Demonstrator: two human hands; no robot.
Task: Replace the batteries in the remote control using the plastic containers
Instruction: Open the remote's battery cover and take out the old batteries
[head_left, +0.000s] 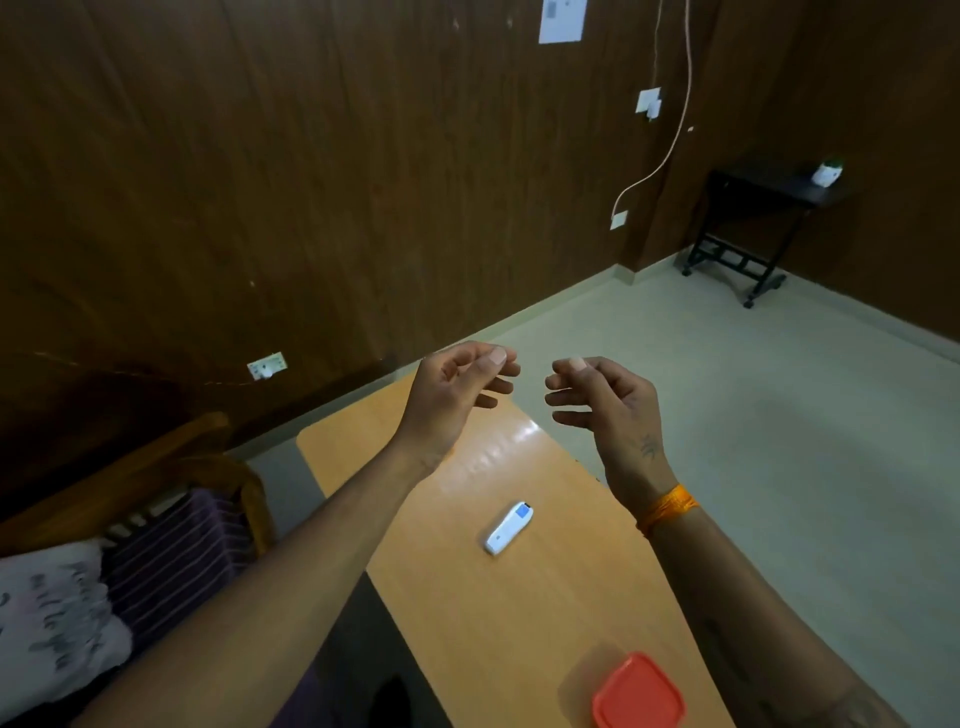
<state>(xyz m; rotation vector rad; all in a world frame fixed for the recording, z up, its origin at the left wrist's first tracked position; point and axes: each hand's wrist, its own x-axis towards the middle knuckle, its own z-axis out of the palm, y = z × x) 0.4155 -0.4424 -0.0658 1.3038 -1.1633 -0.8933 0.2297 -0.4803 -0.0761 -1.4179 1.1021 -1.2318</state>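
In the head view both hands were raised above the far part of the orange table (415, 597). The left hand (457, 395) and the right hand (605, 400) had fingers loosely curled and held nothing. The white remote control (509, 527) lay on the table between the forearms. A container with a red lid (639, 693) stood near the right forearm.

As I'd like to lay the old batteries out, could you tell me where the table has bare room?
The table is bare between the white remote and the orange-lidded container, and along its left edge. The far end is bare too, though both hands hover above it, empty. Only the near right corner is taken.
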